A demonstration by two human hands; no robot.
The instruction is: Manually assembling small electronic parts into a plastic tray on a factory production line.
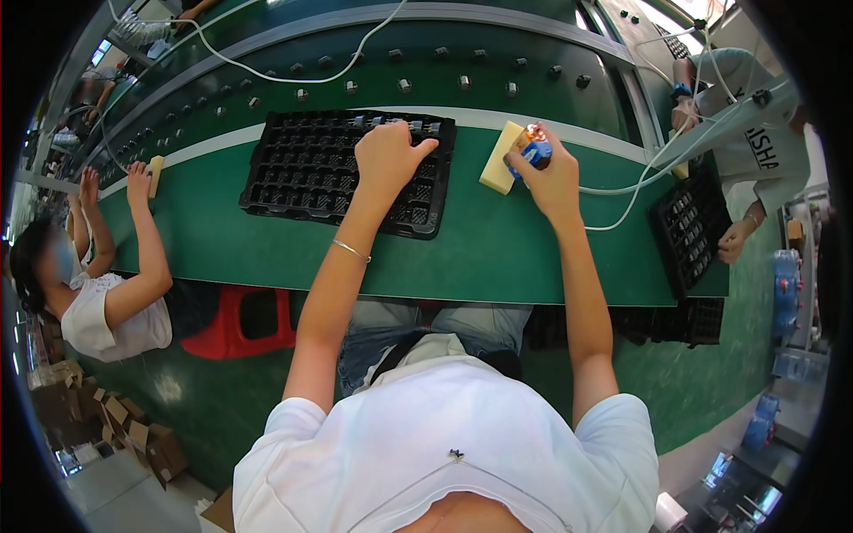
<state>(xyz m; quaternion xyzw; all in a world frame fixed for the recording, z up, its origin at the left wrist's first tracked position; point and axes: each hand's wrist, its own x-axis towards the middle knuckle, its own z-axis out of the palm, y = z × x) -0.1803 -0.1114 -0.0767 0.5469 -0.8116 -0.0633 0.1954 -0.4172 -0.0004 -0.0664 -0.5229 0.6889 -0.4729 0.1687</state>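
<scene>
My left hand (391, 160) is over the far right part of a black plastic tray (302, 202) with rows of pockets. Its fingers are curled down and hide whatever is under them; the thumb points right. Small metallic parts (362, 122) stand in the tray's far row, beside those fingers. To the right, my right hand (555, 178) grips a small blue part with copper-coloured windings (533, 151) between thumb and fingers. The part is held just above or against the right side of a pale yellow block (498, 165) on the green table; contact cannot be told.
Beyond a pale rail, small metal parts (404, 86) sit in spaced rows on a dark green surface (551, 102). A white cable (613, 222) crosses the table at right. Co-workers work at far left (115, 302) and right (737, 160), the latter beside another black tray (689, 226).
</scene>
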